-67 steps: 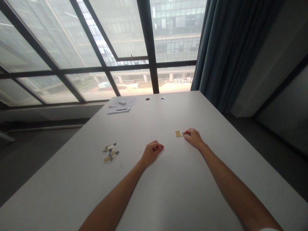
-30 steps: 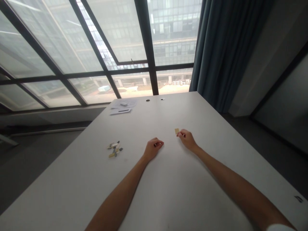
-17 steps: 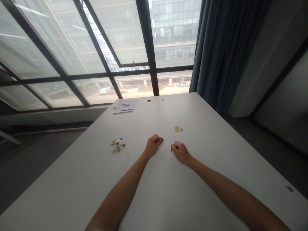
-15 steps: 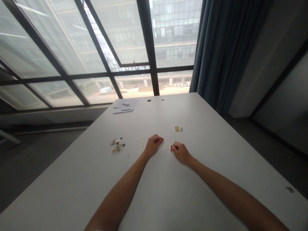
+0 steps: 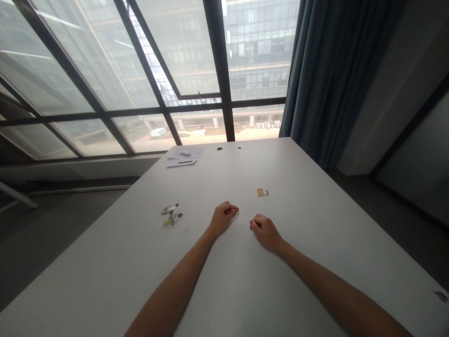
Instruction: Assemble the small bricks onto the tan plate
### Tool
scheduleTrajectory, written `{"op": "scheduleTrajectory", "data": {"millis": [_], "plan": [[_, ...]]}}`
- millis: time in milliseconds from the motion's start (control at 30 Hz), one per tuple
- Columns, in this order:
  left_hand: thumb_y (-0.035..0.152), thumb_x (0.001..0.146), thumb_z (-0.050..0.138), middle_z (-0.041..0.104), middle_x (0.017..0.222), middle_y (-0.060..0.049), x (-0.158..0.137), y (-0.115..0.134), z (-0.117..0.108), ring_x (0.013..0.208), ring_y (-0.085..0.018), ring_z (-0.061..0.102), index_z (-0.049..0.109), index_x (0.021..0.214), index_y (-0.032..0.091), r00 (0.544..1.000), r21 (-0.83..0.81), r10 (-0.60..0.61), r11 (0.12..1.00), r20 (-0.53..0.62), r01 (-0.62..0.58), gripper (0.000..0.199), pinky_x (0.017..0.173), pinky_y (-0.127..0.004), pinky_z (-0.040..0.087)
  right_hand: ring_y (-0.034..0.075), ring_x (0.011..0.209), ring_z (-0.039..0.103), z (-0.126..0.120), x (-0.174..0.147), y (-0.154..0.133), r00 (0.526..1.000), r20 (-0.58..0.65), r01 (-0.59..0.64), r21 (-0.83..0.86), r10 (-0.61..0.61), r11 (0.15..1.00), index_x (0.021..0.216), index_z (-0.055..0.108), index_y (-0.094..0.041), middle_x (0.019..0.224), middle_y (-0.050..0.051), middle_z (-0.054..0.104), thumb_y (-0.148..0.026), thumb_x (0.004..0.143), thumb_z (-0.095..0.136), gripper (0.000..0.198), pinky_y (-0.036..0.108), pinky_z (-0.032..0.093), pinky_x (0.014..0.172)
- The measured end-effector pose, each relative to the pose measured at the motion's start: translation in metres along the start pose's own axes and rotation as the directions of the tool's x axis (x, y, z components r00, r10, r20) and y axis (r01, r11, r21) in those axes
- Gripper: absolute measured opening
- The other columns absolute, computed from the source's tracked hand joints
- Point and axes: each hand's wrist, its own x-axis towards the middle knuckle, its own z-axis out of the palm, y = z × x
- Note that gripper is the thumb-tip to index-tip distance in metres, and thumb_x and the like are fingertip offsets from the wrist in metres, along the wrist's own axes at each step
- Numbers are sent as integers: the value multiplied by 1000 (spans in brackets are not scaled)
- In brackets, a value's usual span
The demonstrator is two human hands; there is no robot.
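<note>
My left hand (image 5: 223, 218) rests on the white table (image 5: 224, 281), thumb and fingertips pressed together in a pinch. To its right lies my right hand (image 5: 265, 230), its fingers curled in and closed. A small gap of bare tabletop separates the two. Whether anything is inside either hand is too small or hidden to see. Beyond the right hand sits a flat tan square piece with a white and grey strip (image 5: 262, 192), touched by neither hand. Left of my left hand is a loose pile of small tan, white and grey pieces (image 5: 171, 216).
Paper sheets (image 5: 180, 163) with a small whitish item lie at the far left corner. Two small round spots, one dark (image 5: 219, 149), are near the far edge. A small dark object (image 5: 440, 296) is by the right edge. Windows and a blue curtain (image 5: 326, 84) stand behind.
The view has shifted slightly, so everything appears a little lower. Both hands keep their closed shapes and nearly the same places on the table; the pieces have not moved.
</note>
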Motion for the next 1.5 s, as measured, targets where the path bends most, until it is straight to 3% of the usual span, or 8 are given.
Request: {"op": "scheduleTrajectory", "data": {"millis": [1500], "plan": [[27,84,69,62,74,-3,5,-3,10,66,-12,52,78,85,18,999,-13,12,1000,44,-12,13,63,-25,41,17,71,58,-11,-3,1,1000,26,3,30,-4,1000,65,65,-18,73,4,64,-26,92,49,33,29,43,71]]}}
